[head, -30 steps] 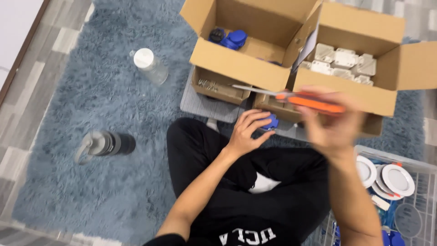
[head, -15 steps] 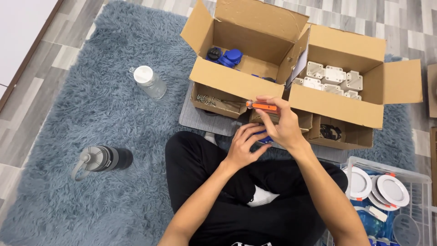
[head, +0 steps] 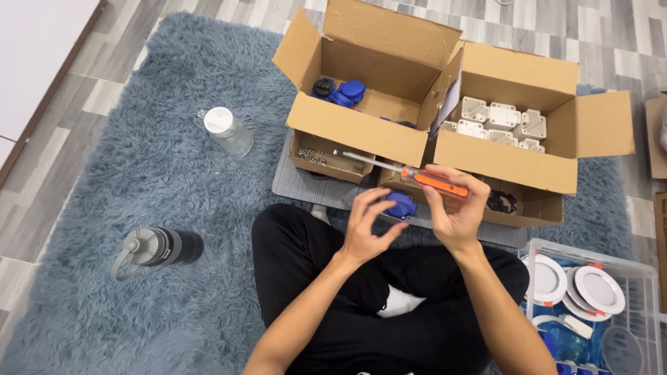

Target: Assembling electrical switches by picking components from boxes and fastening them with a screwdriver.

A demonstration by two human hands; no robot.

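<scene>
Screwdriver [head: 417, 175] with an orange handle lies across the right hand [head: 455, 212], fingers wrapped narrowly around the handle so the metal shaft points left, level above the lap. The left hand [head: 368, 226] cups a small blue plastic part [head: 399, 205] with its fingers curled loosely about it, keeping it just beside the right hand and under the tool, near the front edge of the boxes; this looks like a way of bringing the tool and the part together close to the body. Left cardboard box [head: 354, 128] stands open at the far side of the blue rug [head: 139, 160], with more blue parts inside, and the right cardboard box [head: 514, 156] holds white plastic housings [head: 497, 121]. Both sit within easy reach of the seated person. A clear bottle [head: 228, 130] and a grey flask [head: 156, 248] lie on their sides on the rug to the left, well apart from the hands. A clear bin [head: 590, 298] of round white light fittings is cut off at the near right. The left fingers hide much of the blue part, so its shape is hard to make out, and the small dark items in the low trays under the boxes are too small to tell
</scene>
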